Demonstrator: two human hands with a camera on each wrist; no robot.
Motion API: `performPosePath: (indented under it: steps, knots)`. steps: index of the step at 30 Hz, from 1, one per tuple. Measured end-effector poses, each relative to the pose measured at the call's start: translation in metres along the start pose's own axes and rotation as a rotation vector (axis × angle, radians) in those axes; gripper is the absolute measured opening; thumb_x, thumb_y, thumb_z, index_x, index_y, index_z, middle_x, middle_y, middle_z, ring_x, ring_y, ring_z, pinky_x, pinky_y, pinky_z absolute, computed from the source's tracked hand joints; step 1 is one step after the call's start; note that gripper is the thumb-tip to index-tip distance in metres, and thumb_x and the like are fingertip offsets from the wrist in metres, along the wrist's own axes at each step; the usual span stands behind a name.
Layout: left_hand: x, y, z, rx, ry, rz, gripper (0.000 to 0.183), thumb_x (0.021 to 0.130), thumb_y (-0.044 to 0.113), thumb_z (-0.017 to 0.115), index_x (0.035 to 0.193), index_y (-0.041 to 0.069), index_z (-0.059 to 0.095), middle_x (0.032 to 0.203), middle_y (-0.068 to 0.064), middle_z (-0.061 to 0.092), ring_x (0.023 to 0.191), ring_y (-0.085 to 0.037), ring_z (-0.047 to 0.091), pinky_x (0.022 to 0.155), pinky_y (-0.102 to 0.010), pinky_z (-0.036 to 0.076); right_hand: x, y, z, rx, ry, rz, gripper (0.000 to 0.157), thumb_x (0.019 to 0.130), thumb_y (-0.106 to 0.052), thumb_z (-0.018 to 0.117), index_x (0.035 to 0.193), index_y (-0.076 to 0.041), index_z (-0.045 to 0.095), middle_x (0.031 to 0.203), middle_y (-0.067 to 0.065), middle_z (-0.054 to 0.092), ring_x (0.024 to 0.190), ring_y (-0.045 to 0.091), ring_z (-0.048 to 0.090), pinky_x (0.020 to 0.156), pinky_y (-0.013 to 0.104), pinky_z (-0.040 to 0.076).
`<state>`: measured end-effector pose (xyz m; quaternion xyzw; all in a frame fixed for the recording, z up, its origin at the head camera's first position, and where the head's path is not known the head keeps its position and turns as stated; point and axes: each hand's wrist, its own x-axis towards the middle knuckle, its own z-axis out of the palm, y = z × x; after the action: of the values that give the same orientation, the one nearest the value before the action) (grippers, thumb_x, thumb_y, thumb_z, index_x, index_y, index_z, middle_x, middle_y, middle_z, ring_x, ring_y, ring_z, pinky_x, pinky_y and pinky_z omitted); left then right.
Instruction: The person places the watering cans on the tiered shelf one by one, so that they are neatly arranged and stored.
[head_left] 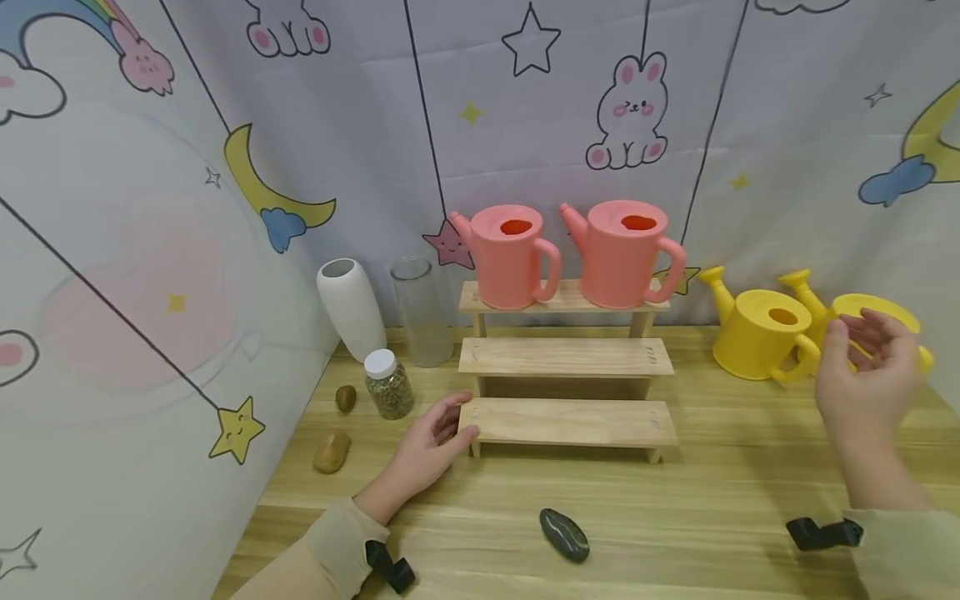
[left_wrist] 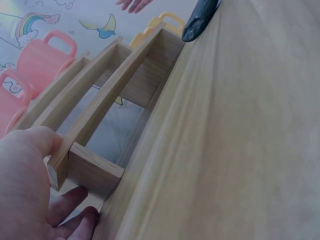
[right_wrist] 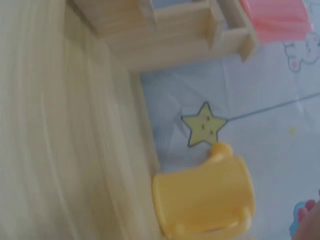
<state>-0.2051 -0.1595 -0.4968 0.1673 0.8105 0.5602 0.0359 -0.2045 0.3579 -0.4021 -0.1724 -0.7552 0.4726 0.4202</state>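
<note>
**Pinching left, hovering loose right!**

Gripping the stand [head_left: 567,357] by its bottom step's left end with the left hand [head_left: 423,446], near the middle of the worktop's [head_left: 465,533] back edge. Looking stiff, woody, fairly light, but carrying two pink cans [head_left: 622,258] up top, so probably turning tippy if tugged; best steadying low, by the end of a step.

Over to the right: hovering the right hand [head_left: 870,375], half-curled and apparently holding nothing, before the right yellow can [head_left: 896,308], towards the worktop's back right corner. Likely feeling light, smooth, slightly slippery, hardly fragile. Calling for fingers through the loop handle, avoiding the thin spout.
</note>
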Motion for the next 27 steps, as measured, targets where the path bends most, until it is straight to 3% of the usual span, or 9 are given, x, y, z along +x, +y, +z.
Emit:
performPosePath:
  steps: [5, 9, 12, 14, 17, 19, 21, 25, 27]
  knots:
    - [-0.001, 0.001, 0.0, 0.001, -0.003, -0.011, 0.053, 0.098, 0.041, 0.069, 0.146, 0.029, 0.051, 0.147, -0.004, 0.059, 0.138, -0.021, 0.057, 0.118, -0.044, 0.046, 0.001, 0.013, -0.01, -0.034, 0.123, 0.058, 0.038, 0.106, -0.035, 0.051, 0.142, -0.024, 0.049, 0.119, -0.028, 0.045, 0.113, -0.013, 0.048, 0.108, 0.013, 0.043]
    - [-0.001, 0.0, 0.0, 0.002, -0.002, -0.005, 0.054, 0.098, 0.04, 0.07, 0.147, 0.026, 0.051, 0.146, -0.006, 0.06, 0.138, -0.023, 0.057, 0.118, -0.046, 0.046, 0.004, 0.027, -0.023, -0.098, 0.11, 0.205, 0.04, 0.108, -0.039, 0.041, 0.147, -0.033, 0.041, 0.141, -0.025, 0.04, 0.135, -0.004, 0.041, 0.12, 0.014, 0.03]
    - [-0.001, -0.001, -0.001, 0.008, 0.003, -0.002, 0.054, 0.098, 0.04, 0.07, 0.146, 0.026, 0.051, 0.145, -0.005, 0.061, 0.137, -0.022, 0.058, 0.117, -0.045, 0.046, 0.002, 0.035, -0.036, -0.224, 0.081, 0.323, 0.043, 0.108, -0.044, 0.033, 0.151, -0.044, 0.034, 0.159, -0.017, 0.033, 0.152, 0.008, 0.029, 0.13, 0.027, 0.019]
    - [0.0, -0.001, -0.001, 0.012, 0.002, -0.004, 0.053, 0.097, 0.041, 0.07, 0.146, 0.028, 0.052, 0.146, -0.002, 0.06, 0.137, -0.02, 0.057, 0.117, -0.043, 0.047, 0.001, 0.044, -0.044, -0.329, 0.063, 0.397, 0.051, 0.107, -0.051, 0.028, 0.158, -0.04, 0.027, 0.168, -0.006, 0.026, 0.157, 0.017, 0.021, 0.133, 0.042, 0.016]
    - [0.002, 0.0, 0.0, 0.016, -0.004, 0.0, 0.053, 0.097, 0.043, 0.07, 0.145, 0.031, 0.052, 0.147, 0.0, 0.059, 0.138, -0.019, 0.057, 0.117, -0.042, 0.047, 0.003, 0.063, -0.053, -0.452, 0.045, 0.4, 0.065, 0.107, -0.056, 0.021, 0.164, -0.026, 0.015, 0.172, 0.006, 0.015, 0.159, 0.027, 0.016, 0.132, 0.054, 0.012]
    - [0.003, 0.0, 0.0, 0.015, -0.007, 0.006, 0.053, 0.097, 0.043, 0.07, 0.145, 0.031, 0.052, 0.147, 0.0, 0.059, 0.138, -0.019, 0.057, 0.117, -0.041, 0.047, 0.005, 0.075, -0.055, -0.482, 0.003, 0.417, 0.073, 0.107, -0.057, 0.014, 0.165, -0.014, 0.005, 0.172, 0.013, 0.006, 0.16, 0.032, 0.01, 0.132, 0.057, 0.008]
    - [0.003, 0.001, 0.0, 0.013, -0.006, 0.016, 0.054, 0.097, 0.042, 0.07, 0.146, 0.029, 0.051, 0.146, -0.003, 0.06, 0.137, -0.021, 0.057, 0.116, -0.042, 0.048, 0.009, 0.087, -0.056, -0.477, -0.021, 0.38, 0.072, 0.107, -0.055, 0.014, 0.165, -0.013, 0.004, 0.172, 0.013, 0.003, 0.16, 0.032, 0.007, 0.132, 0.056, 0.005]
    - [0.003, -0.001, 0.0, 0.006, -0.002, 0.007, 0.053, 0.097, 0.042, 0.07, 0.145, 0.03, 0.052, 0.144, -0.002, 0.062, 0.136, -0.018, 0.058, 0.116, -0.041, 0.048, 0.016, 0.102, -0.057, -0.455, -0.1, 0.432, 0.074, 0.106, -0.054, 0.016, 0.165, -0.012, 0.002, 0.172, 0.018, 0.002, 0.16, 0.036, 0.007, 0.132, 0.057, 0.007]
    - [0.003, -0.002, -0.001, 0.006, 0.003, 0.003, 0.052, 0.097, 0.042, 0.07, 0.145, 0.031, 0.052, 0.144, -0.001, 0.062, 0.136, -0.017, 0.058, 0.116, -0.04, 0.048, 0.02, 0.106, -0.056, -0.454, -0.129, 0.471, 0.075, 0.105, -0.054, 0.019, 0.165, -0.011, 0.004, 0.171, 0.021, 0.006, 0.159, 0.039, 0.012, 0.131, 0.059, 0.014]
